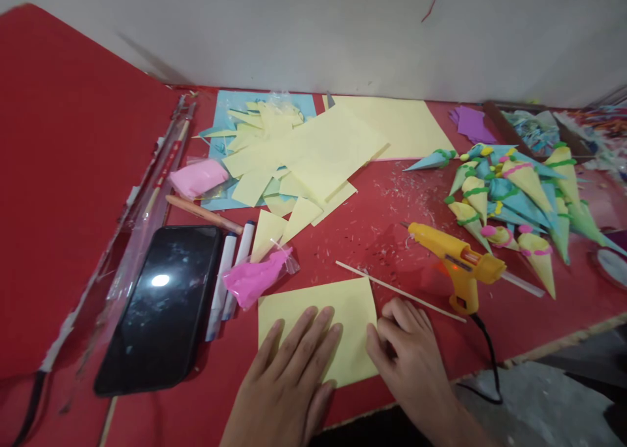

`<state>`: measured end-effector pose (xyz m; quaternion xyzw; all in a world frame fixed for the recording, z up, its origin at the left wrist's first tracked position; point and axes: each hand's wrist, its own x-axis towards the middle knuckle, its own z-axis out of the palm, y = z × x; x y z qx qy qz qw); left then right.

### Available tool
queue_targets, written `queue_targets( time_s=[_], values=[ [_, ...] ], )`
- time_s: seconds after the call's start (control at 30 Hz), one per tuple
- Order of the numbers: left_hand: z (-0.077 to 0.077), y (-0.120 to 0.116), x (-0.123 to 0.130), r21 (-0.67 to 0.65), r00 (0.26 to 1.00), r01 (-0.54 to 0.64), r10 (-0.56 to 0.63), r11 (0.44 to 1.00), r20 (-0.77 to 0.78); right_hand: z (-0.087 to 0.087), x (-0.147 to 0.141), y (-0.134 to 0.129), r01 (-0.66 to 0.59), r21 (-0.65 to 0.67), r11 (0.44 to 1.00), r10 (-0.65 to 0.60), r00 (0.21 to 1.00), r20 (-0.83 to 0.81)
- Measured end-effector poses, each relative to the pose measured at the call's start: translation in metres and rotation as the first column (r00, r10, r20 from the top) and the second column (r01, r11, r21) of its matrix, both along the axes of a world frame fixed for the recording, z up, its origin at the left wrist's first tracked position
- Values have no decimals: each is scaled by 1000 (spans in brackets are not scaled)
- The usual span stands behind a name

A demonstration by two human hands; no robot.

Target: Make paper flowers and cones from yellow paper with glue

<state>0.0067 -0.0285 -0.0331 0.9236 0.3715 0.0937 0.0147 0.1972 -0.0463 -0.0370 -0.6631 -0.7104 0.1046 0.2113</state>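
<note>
A pale yellow paper sheet (337, 297) lies near the front edge of the red table. Flat on its left part rests my left hand (294, 368), fingers spread. My right hand (406, 342) touches the sheet's right edge with its fingers curled; whatever they may pinch is too small to make out. Just beyond my right hand lies a thin wooden stick (401, 291), slanting down to the right. Left of the sheet are a bag of bright pink clay (255, 278) and two white markers (223, 283).
A yellow glue gun (455, 257) with a black cord lies at the right. Small decorated paper cones (519, 192) are piled behind it. Yellow paper pieces (323, 153) cover the back. A black phone (164, 303) lies left, near wrapped brushes (166, 166).
</note>
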Motion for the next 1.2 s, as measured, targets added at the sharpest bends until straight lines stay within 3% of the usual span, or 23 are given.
queue_targets(
  time_s=[0.23, 0.5, 0.67, 0.73, 0.8, 0.93, 1.07, 1.2],
  values=[
    [-1, 1, -5, 1, 1000, -3, 3, 1000, -17, -1, -1, 3, -6, 57, 998, 2, 998, 66],
    [-1, 5, -45, 87, 987, 71, -57, 994, -152, -2, 0, 3, 10, 35, 999, -14, 993, 113],
    [1, 6, -61, 128, 984, 73, -51, 989, -171, -4, -2, 0, 25, 211, 977, -55, 989, 137],
    [0, 7, -64, 131, 982, 74, -49, 989, -181, 0, -2, -2, -81, 298, 951, 11, 973, 229],
    [-1, 8, -64, 124, 981, 77, -53, 989, -188, 5, -1, -2, -276, 313, 909, 167, 928, 333],
    [-3, 9, -65, 133, 985, 83, -61, 988, -163, 10, 0, 3, -660, 136, 739, 580, 725, 371],
    [-4, 9, -66, 174, 986, 92, -65, 980, -155, 6, -1, 8, -769, -91, 632, 760, 593, 266],
    [-1, 10, -66, 157, 983, 97, -70, 983, -169, 3, 7, 6, -787, -224, 575, 818, 557, 144]
  ],
)
